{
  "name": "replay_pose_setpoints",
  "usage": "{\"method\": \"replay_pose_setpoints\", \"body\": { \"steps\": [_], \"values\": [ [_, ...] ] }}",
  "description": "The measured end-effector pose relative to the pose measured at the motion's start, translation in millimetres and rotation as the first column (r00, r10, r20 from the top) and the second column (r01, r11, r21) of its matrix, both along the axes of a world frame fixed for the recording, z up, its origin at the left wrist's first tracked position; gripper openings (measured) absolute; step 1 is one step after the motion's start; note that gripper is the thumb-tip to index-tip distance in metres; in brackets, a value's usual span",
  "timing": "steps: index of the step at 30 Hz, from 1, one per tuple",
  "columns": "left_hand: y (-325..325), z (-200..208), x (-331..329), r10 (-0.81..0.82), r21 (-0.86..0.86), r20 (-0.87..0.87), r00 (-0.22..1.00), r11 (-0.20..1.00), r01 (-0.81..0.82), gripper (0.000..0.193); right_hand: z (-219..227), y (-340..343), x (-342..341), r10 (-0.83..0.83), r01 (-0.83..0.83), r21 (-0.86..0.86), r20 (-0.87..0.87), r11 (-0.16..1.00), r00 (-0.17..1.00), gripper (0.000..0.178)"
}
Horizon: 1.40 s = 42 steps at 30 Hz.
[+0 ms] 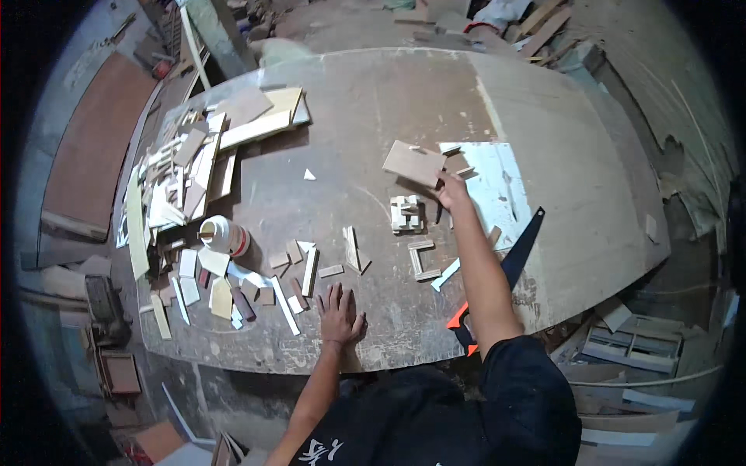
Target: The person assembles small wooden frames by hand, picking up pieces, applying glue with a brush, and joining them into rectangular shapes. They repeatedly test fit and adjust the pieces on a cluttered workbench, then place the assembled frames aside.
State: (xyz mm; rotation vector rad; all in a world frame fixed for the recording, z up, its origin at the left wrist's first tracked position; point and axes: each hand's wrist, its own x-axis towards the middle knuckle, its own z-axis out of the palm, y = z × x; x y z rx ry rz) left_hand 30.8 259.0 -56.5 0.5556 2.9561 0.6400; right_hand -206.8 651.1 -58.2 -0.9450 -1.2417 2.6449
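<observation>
My left hand (339,314) lies flat on the table near its front edge, fingers spread, holding nothing. With my arm stretched forward, my right hand (450,189) grips a flat brown wooden board (414,162) by its near right corner. A small stacked block of pale wood strips (406,214) stands just below the board. Closer to me lies a C-shaped piece of joined wood strips (422,261). Loose wood strips (353,250) are spread ahead of my left hand. Under and beside my right forearm is a handsaw (522,247) with a black blade and orange-black handle, partly hidden.
A heap of wood offcuts (256,128) covers the table's far left. A white tub (224,235) stands before it, with small blocks (221,297) around. Right of my hand lies a white sheet (493,182). Scrap wood and a slatted frame (633,346) are on the floor.
</observation>
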Motion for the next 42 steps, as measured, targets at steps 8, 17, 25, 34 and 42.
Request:
{"method": "replay_pose_setpoints", "body": {
  "steps": [8, 17, 25, 34, 42],
  "values": [
    [6, -1, -7, 0.005, -0.035, 0.049, 0.999, 0.999, -0.003, 0.071, -55, 16, -43, 0.04, -0.045, -0.08, -0.063, 0.996, 0.997, 0.028],
    [11, 2, -17, -0.028, 0.018, 0.003, 1.0, 0.999, 0.028, 0.07, -103, 61, -45, 0.01, -0.031, 0.323, 0.068, 0.946, 0.998, 0.023],
    [8, 0, -7, 0.006, 0.007, -0.005, 1.0, 1.0, -0.006, 0.073, -21, 24, -6, -0.039, -0.035, 0.702, 0.089, 0.712, 0.995, 0.03],
    [4, -5, 0, -0.006, 0.03, -0.056, 0.998, 1.0, 0.007, 0.072, 33, -39, 198, 0.076, 0.022, 0.619, -0.132, 0.785, 0.988, 0.018],
    [-7, -18, -4, 0.001, 0.192, -0.037, 0.999, 0.981, 0.007, 0.063, 33, -166, 334, 0.164, -0.153, 0.757, 0.061, 0.636, 0.985, 0.033]
  ]
}}
